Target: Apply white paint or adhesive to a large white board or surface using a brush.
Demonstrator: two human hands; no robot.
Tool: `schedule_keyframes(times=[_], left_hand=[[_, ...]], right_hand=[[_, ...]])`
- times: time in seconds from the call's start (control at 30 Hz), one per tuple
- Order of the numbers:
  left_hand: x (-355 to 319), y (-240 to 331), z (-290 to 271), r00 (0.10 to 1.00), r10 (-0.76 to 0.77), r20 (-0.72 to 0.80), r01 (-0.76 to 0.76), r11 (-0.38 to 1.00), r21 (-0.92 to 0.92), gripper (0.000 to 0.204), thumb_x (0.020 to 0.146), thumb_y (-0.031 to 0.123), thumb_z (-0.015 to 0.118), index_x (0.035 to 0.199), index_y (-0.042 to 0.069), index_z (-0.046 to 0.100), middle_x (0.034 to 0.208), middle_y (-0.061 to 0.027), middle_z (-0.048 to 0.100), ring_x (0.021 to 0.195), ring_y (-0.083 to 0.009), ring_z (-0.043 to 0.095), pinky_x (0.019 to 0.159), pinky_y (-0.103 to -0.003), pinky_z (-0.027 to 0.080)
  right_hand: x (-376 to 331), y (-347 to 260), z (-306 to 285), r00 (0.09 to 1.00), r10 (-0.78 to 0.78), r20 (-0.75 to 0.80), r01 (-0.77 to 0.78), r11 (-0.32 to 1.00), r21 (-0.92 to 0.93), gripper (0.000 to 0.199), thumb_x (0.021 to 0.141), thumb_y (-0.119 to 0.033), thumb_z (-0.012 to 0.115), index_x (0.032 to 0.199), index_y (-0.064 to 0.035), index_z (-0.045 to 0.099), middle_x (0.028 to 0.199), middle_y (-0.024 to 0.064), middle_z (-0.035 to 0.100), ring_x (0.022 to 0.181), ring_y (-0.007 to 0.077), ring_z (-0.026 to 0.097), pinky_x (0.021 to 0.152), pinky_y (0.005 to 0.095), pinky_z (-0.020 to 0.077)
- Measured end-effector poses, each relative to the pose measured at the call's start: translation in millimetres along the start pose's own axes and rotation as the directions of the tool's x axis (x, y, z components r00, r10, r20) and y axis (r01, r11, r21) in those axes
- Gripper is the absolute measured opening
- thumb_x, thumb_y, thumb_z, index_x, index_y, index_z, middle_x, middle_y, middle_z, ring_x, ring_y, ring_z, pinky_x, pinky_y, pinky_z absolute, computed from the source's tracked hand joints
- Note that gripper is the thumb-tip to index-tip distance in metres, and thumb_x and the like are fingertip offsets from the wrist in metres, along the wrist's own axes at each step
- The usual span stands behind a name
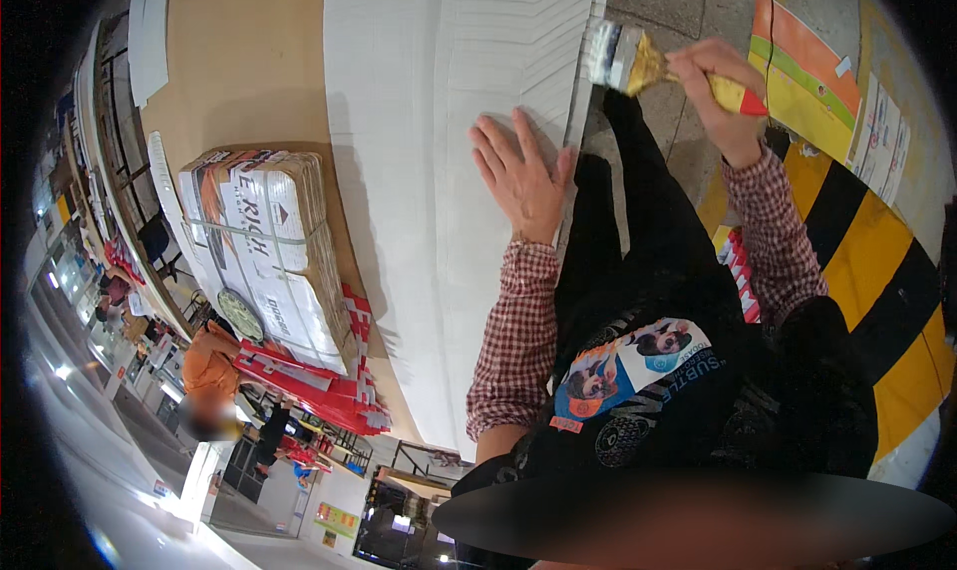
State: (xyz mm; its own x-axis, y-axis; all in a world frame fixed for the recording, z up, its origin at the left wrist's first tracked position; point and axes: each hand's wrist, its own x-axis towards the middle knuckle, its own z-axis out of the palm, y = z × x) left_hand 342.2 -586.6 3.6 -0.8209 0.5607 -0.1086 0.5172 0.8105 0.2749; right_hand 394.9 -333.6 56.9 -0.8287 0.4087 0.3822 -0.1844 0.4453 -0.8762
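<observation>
My left hand (520,176) lies flat on the pale white sheets (399,82), its fingers spread near their right edge. Overlapping sheet edges (528,32) make a stepped, slanted pattern at the far end. In my right hand (723,82) is a wide paintbrush (646,64), gripped by its yellow, red-tipped handle. Its bristles are coated white and point left, close to the right edge of the sheets. I cannot tell whether they touch that edge.
Left of the sheets, a strapped bundle (269,241) stands on brown board (239,62), with red and white printed pieces (309,386) beside it. A person in orange (209,366) is beyond. Yellow-black striping (847,231) and printed sheets (807,62) lie at the right.
</observation>
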Motion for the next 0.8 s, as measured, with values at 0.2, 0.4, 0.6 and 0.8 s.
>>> schedule_keyframes(times=[0.2,0.4,0.6,0.8], left_hand=[[8.2,-16.2,-12.0,0.989,0.129,-0.074,-0.131,0.991,-0.016,0.052,0.091,0.036,0.051,0.132,0.005,0.047,0.133,-0.0331,0.04,0.119,-0.0527,0.041,0.09,-0.052,0.045],[14.3,-14.6,-21.7,0.986,0.154,-0.059,-0.156,0.988,-0.02,0.042,0.092,0.029,0.051,0.128,0.008,0.053,0.125,-0.0314,0.048,0.109,-0.0512,0.051,0.074,-0.049,0.053],[16.0,-16.1,-12.6,0.981,0.174,-0.082,-0.175,0.985,0.003,0.045,0.09,0.031,0.054,0.127,0.006,0.053,0.125,-0.0329,0.047,0.11,-0.0516,0.05,0.072,-0.047,0.054],[-18.6,-7.0,-5.9,0.998,0.022,-0.059,-0.025,0.999,-0.048,0.064,0.087,0.045,0.057,0.138,0.009,0.041,0.142,-0.0298,0.031,0.13,-0.0481,0.03,0.098,-0.052,0.036]], right_hand=[[-28.5,-17.0,20.2,0.998,0.048,0.05,-0.049,0.998,0.029,0.003,0.082,-0.001,0.066,0.08,0.0015,0.064,0.076,0.0074,0.064,0.064,0.0133,0.059,0.056,0.0249,0.0465],[-29.0,-27.7,16.7,1.0,0.014,-0.004,-0.014,1.0,0.009,0.003,0.082,0.0,0.064,0.08,0.0023,0.064,0.077,0.0092,0.065,0.067,0.0132,0.059,0.058,0.0251,0.0465],[-53.5,-34.9,31.5,0.997,0.049,0.067,-0.051,0.998,0.026,0.003,0.08,0.001,0.065,0.078,0.0029,0.063,0.077,0.0094,0.064,0.068,0.0145,0.06,0.058,0.0254,0.0472],[-72.0,-62.5,26.0,0.968,0.223,0.115,-0.226,0.974,0.013,0.003,0.077,0.001,0.066,0.077,0.0031,0.064,0.078,0.0109,0.065,0.067,0.0164,0.059,0.058,0.0268,0.0458]])
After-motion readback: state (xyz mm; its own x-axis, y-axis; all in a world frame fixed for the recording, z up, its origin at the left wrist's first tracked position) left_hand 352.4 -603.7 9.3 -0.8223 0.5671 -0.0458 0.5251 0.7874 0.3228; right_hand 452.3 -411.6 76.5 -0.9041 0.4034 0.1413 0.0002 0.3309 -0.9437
